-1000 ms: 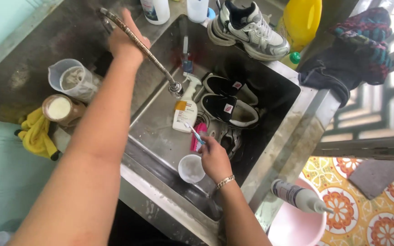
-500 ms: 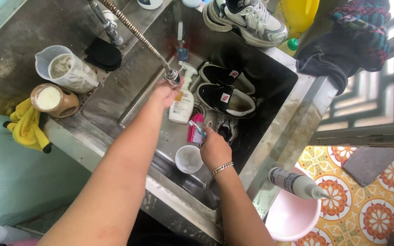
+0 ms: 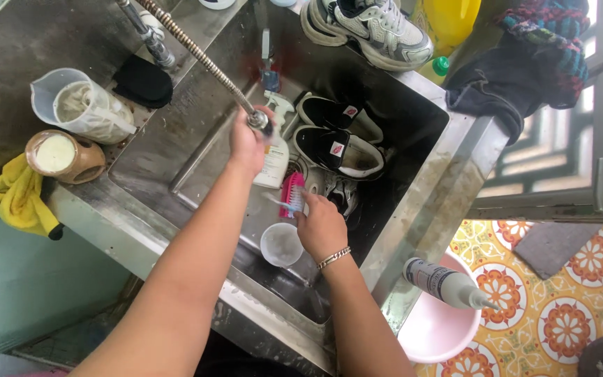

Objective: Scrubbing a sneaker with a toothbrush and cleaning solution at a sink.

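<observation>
The left hand (image 3: pixel 247 143) has come down from the tap base and now closes around the hose nozzle (image 3: pixel 259 121) over the sink (image 3: pixel 176 150), while the right hand (image 3: pixel 320 227) pinches the pink brush (image 3: pixel 292 195) (beside the black shoes (image 3: pixel 336 136)), so rinsing looks under way

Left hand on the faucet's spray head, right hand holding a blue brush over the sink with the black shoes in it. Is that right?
Not quite: the brush in the right hand is pink, not blue, as the head view shows. The rest holds: the left hand grips the faucet's spray head over the sink, where the black shoes lie.
</observation>
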